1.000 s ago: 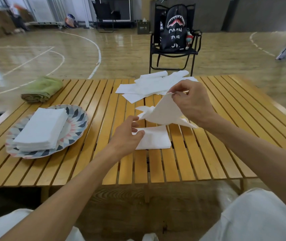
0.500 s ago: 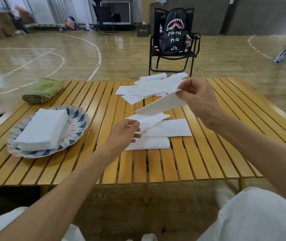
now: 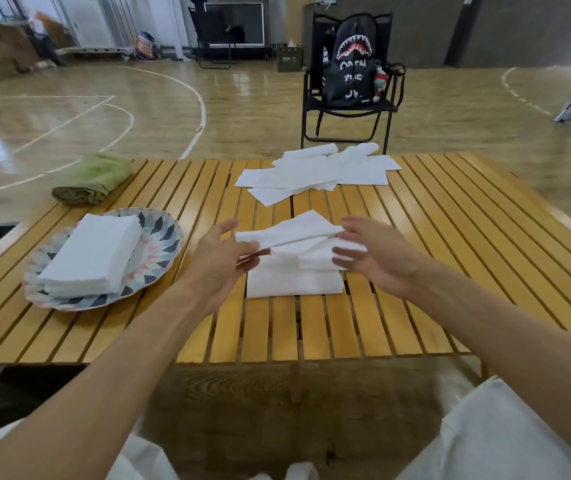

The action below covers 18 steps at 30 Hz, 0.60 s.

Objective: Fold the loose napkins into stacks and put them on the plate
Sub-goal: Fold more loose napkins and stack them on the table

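Here we sit at a big wooden table [image 3: 450, 237] made of long slats. Far behind it stands a black chair [image 3: 348, 112] with a black bag [image 3: 353, 60] on the seat. On the far left of the table lies a rolled green towel [image 3: 91, 180]. Near it, on the left side, sits a round plate [image 3: 159, 233] with colored shapes, and a neat stack of folded napkins [image 3: 91, 254] rests on it. At the far middle of the table lies a messy pile of loose napkins [image 3: 315, 173].

In the near middle a small stack [image 3: 294, 282] lies flat on the table. Just above it we hold one napkin [image 3: 291, 230] between our hands. Our left hand [image 3: 220, 261] touches its left end with fingers spread and only a little bent. Our right hand [image 3: 377, 254] is at its right end, fingers also spread wide. The hands are blurry, so we cannot tell if either one pinches the napkin.
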{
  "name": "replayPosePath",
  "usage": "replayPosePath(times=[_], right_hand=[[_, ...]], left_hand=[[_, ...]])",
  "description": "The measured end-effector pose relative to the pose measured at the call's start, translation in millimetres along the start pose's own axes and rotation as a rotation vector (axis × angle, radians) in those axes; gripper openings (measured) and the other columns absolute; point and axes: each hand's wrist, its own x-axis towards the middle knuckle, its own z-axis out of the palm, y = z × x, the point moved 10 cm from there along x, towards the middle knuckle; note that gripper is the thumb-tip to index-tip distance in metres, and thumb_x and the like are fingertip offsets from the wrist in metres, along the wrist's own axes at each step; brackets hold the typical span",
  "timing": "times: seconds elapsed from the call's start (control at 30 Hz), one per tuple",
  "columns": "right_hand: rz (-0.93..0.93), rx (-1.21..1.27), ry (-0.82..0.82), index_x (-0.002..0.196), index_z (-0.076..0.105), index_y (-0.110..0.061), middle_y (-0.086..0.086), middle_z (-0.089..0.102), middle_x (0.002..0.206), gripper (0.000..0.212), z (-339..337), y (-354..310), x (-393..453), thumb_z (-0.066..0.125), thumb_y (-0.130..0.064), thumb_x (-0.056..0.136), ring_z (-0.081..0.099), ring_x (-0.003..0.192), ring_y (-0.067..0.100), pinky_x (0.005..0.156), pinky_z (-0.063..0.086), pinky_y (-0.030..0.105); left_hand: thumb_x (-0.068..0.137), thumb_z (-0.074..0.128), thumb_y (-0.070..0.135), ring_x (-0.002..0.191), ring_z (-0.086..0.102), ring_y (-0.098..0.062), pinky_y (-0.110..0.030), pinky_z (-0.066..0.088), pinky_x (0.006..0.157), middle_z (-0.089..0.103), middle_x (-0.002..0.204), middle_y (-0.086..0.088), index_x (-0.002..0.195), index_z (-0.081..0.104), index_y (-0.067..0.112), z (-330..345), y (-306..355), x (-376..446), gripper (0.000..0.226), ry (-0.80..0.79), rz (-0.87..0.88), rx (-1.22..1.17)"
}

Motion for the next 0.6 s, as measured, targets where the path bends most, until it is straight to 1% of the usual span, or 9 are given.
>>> replayPosePath(times=[0.03,0.1,0.17,0.23,0.3,0.37,0.43,0.5,0.6], right_hand=[[0.121,0.124,-0.014,0.129,0.052,-0.010,0.019,0.050,0.132,0.035,2.4,13.5,-1.2,0.064,-0.019,0.098,0.060,0.116,0.038,0.094,0.057,0.047],[0.233,0.235,-0.025,0.132,0.050,-0.006,0.024,0.045,0.134,0.043,6.9,25.1,-1.9,0.069,-0.013,0.094,0.059,0.117,0.044,0.084,0.061,0.045],[0.211,0.231,0.021,0.129,0.052,-0.004,0.024,0.049,0.132,0.039,4.9,22.0,1.5,0.068,-0.008,0.093,0.065,0.111,0.039,0.078,0.062,0.038],[0.149,0.159,0.061,0.121,0.057,-0.005,0.022,0.061,0.122,0.026,1.8,17.2,7.1,0.064,-0.012,0.096,0.070,0.098,0.031,0.072,0.060,0.033],[0.096,-0.003,0.078,0.112,0.063,-0.007,0.018,0.066,0.119,0.018,-0.1,17.3,12.1,0.064,-0.015,0.096,0.066,0.096,0.027,0.068,0.058,0.030],[0.016,-0.308,0.140,0.101,0.069,-0.011,0.008,0.065,0.116,0.009,-6.7,18.8,17.9,0.067,-0.012,0.092,0.061,0.100,0.022,0.071,0.057,0.032],[-0.070,-0.564,0.199,0.093,0.070,-0.017,-0.002,0.064,0.104,0.006,-10.1,18.2,18.6,0.067,-0.013,0.090,0.059,0.098,0.016,0.074,0.050,0.026],[-0.124,-0.694,0.205,0.095,0.070,-0.017,-0.003,0.064,0.098,0.007,-8.3,19.3,18.1,0.066,-0.014,0.090,0.059,0.093,0.011,0.067,0.044,0.020],[-0.169,-0.823,0.183,0.098,0.068,-0.017,-0.002,0.066,0.095,0.009,-4.0,21.7,17.7,0.065,-0.017,0.090,0.060,0.083,0.006,0.058,0.040,0.016]], left_hand=[[0.091,0.061,-0.005,0.095,0.072,-0.023,-0.030,0.058,0.083,0.064,0.114,-0.011,0.143,0.040,0.015,2.0,1.1,-0.4,0.059,-0.005,0.018,0.013],[0.091,0.060,-0.007,0.091,0.073,-0.020,-0.029,0.058,0.080,0.066,0.114,-0.009,0.142,0.039,0.017,7.2,2.6,-1.7,0.060,-0.025,0.057,0.078],[0.091,0.061,-0.007,0.089,0.073,-0.019,-0.030,0.058,0.081,0.066,0.115,-0.008,0.140,0.043,0.021,11.3,4.8,-2.6,0.059,-0.048,0.114,0.202],[0.090,0.062,-0.004,0.089,0.073,-0.017,-0.031,0.058,0.083,0.064,0.118,-0.003,0.135,0.048,0.024,15.1,7.5,-5.2,0.055,-0.071,0.177,0.352],[0.089,0.062,-0.002,0.089,0.072,-0.016,-0.027,0.057,0.079,0.058,0.124,0.002,0.131,0.051,0.025,19.0,6.2,-7.5,0.051,-0.096,0.219,0.500],[0.088,0.062,0.002,0.099,0.066,-0.014,-0.019,0.054,0.071,0.052,0.128,0.006,0.130,0.052,0.026,21.0,-1.8,-7.1,0.049,-0.112,0.234,0.648],[0.088,0.063,0.009,0.110,0.057,-0.014,-0.015,0.048,0.069,0.050,0.127,0.007,0.128,0.052,0.030,18.7,-12.0,-2.9,0.046,-0.097,0.238,0.765],[0.091,0.062,0.017,0.111,0.053,-0.015,-0.015,0.044,0.071,0.050,0.125,0.007,0.128,0.051,0.030,14.3,-19.6,1.6,0.041,-0.065,0.241,0.863],[0.094,0.060,0.019,0.111,0.052,-0.015,-0.015,0.042,0.072,0.049,0.125,0.006,0.129,0.051,0.027,10.0,-24.7,5.5,0.037,-0.026,0.246,0.923]])
